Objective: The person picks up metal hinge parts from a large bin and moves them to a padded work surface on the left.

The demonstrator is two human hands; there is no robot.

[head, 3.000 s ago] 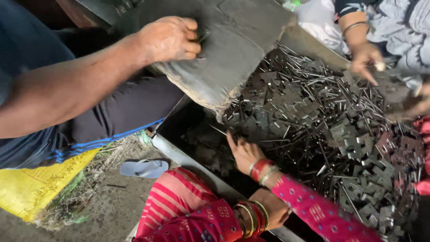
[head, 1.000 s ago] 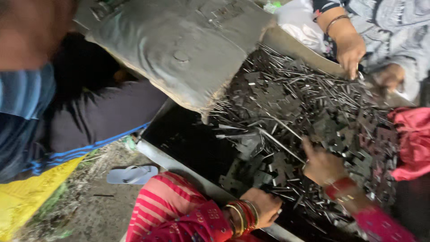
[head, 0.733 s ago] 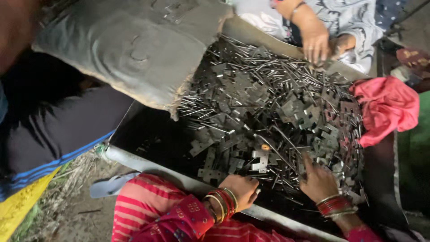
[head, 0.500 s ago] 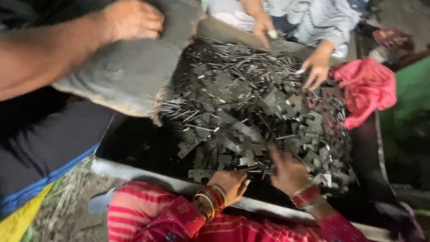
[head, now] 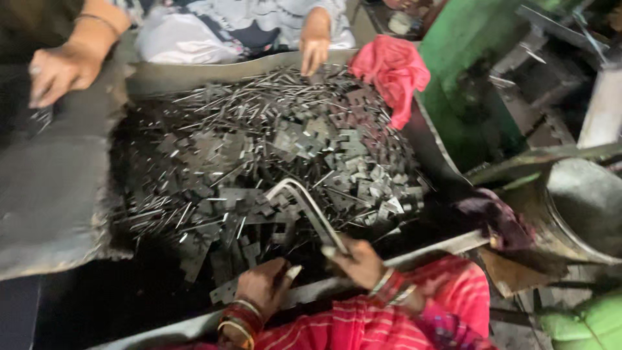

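Hundreds of metal pieces [head: 259, 162]: thin rods and flat notched plates, mixed in one heap. It fills most of the tray [head: 246, 65].
Progress (judgement): early. The heap is large and unsorted, no separated piles are in view, and only one piece is lifted out.
Grey sack [head: 52, 188]: slumped over the tray's left end, with rods spilling at its mouth. A co-worker's hand [head: 58, 71] presses on it.
Metal drum [head: 583, 207]: right of the tray, apart from the heap.
Pink cloth [head: 389, 65]: bunched on the far right corner of the tray.
Second co-worker's hand [head: 314, 52]: reaches over the far rim, fingertips at the heap's edge.
Bent metal bar [head: 304, 201]: pale and hooked at its top. It rises out of the near side of the heap.
Right hand [head: 356, 259]: closed around the bar's lower end, at the near rim.
Left hand [head: 262, 288]: fingers curled narrow by the near rim, with a small pale bit at the fingertips. Too blurred to tell whether it is gripped.
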